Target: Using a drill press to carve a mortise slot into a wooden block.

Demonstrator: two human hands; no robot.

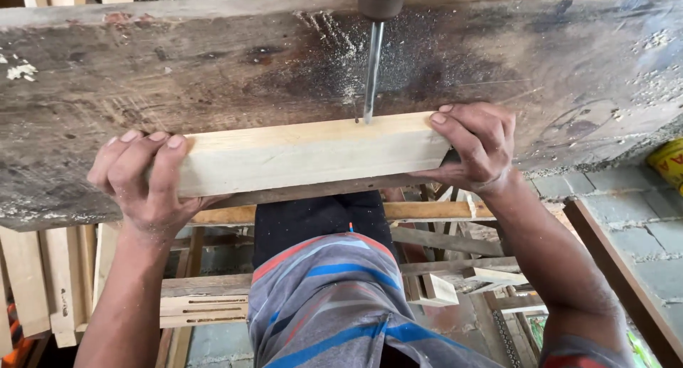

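Observation:
A pale squared wood block (306, 153) lies along the near edge of a dark, worn workbench plank (178, 69). My left hand (146, 179) grips its left end, fingers curled over the top. My right hand (477, 144) clamps its right end. A steel drill bit (371, 73) comes straight down from a dark chuck (379, 0) at the top edge, and its tip meets the block's far top edge near the middle. A small dark hole sits just left of the tip.
Sawdust is scattered over the plank around the bit. Below the bench are stacked wood pieces and slotted offcuts (206, 307), a paved block floor (640, 233) at right, and a yellow container (669, 163) at the far right edge.

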